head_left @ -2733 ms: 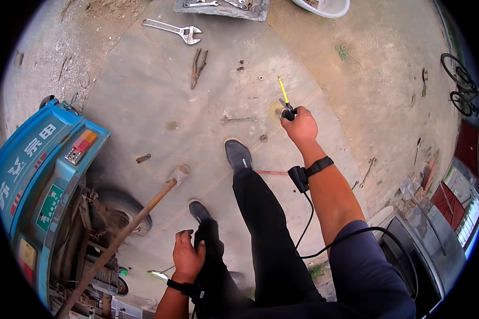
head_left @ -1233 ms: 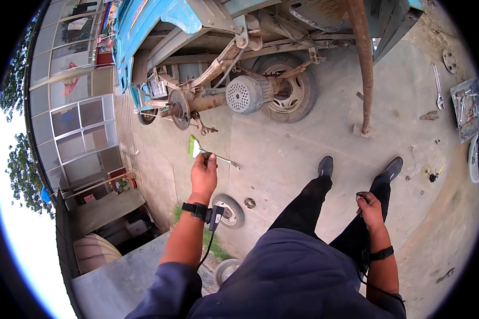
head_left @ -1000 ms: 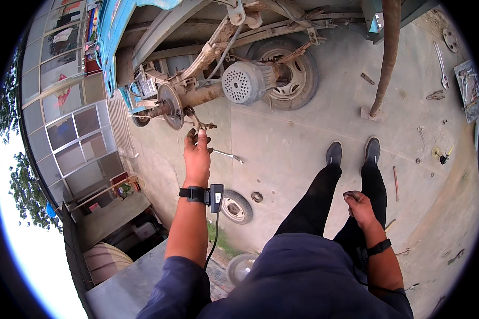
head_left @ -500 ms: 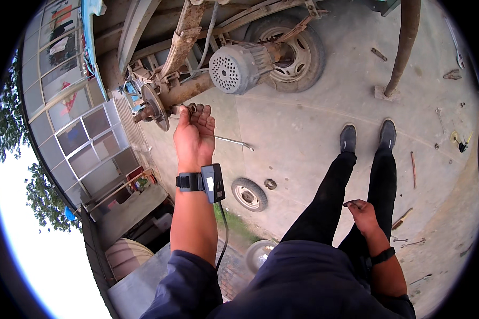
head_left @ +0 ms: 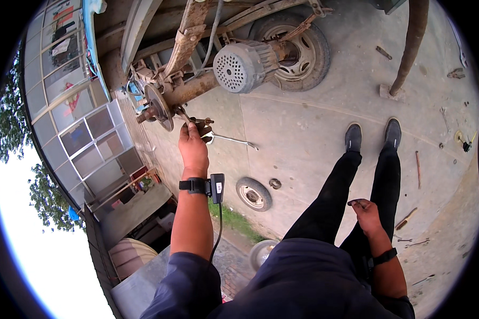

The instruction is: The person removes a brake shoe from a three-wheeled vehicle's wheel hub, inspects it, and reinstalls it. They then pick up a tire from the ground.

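Note:
My left hand (head_left: pixel 195 142) reaches up to the underside of a rusty axle (head_left: pixel 194 89), beside a worn round hub disc (head_left: pixel 158 107). Its thumb and fingers are closed round a small rusty metal part with a bolt-like end (head_left: pixel 207 122); the fingers hide much of it. Behind that hand, a long chrome wrench (head_left: pixel 234 140) lies on the concrete. Low in front of my body, my right hand (head_left: pixel 367 215) is closed, and a small dark piece (head_left: pixel 351 202) sticks out at its fingertips. What that piece is, I cannot make out.
A finned grey drum (head_left: pixel 242 69) and a wheel (head_left: pixel 308 53) are on the axle. A brown post (head_left: pixel 410 48) stands on a block to the right. A small tyre (head_left: pixel 254 194) lies below. Pliers (head_left: pixel 455 74), a brush (head_left: pixel 406 219) and several tools lie at right.
My left hand has drawn down slightly from the axle and turned, so its back now shows and the bolt-like end is exposed. My right hand keeps its closed shape.

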`<state>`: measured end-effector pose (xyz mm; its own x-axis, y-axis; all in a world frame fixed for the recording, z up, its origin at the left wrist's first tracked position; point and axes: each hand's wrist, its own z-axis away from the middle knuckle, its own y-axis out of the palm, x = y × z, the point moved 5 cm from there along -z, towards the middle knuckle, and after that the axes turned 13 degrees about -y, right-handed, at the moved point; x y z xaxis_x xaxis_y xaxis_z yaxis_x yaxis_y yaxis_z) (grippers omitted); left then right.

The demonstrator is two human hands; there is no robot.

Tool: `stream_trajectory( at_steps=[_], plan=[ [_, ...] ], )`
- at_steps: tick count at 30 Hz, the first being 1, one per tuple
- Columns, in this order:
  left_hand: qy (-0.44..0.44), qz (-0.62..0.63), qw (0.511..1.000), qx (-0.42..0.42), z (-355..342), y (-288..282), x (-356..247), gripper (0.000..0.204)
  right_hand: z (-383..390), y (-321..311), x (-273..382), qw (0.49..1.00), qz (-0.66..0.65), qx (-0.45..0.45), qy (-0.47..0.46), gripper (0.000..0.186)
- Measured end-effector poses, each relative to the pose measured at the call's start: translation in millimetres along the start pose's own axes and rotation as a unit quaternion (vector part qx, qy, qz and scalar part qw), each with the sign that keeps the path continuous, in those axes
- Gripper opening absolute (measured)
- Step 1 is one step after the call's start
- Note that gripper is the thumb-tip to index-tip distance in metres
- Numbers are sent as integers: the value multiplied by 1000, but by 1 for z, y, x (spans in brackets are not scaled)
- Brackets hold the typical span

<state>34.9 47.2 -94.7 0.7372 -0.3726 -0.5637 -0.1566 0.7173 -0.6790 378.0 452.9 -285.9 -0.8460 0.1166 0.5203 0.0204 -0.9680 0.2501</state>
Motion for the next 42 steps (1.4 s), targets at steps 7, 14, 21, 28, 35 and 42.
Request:
stream_trajectory(
  at_steps=[7, 14, 21, 28, 35, 42],
  plan=[
    [-109, 305, 941, 101, 19, 45, -36, 23, -1, 4, 0, 1000, 0, -6, -8, 21],
    [-7, 19, 999, 36, 9, 11, -7, 26, 0, 5, -3, 1000, -8, -12, -2, 21],
    [128, -258, 954, -83, -29, -41, -5, 26, 0, 6, -4, 1000, -26, -16, 0, 21],
    [-28, 70, 997, 20, 29, 24, -18, 35, 0, 7, -8, 1000, -18, -22, -2, 21],
    [-86, 246, 964, 54, 27, 51, -40, 36, 1, 5, -14, 1000, -17, -24, -3, 22],
    [-40, 111, 993, 10, 21, 9, -3, 30, 0, 4, -16, 1000, -13, -22, -4, 22]
  ],
)
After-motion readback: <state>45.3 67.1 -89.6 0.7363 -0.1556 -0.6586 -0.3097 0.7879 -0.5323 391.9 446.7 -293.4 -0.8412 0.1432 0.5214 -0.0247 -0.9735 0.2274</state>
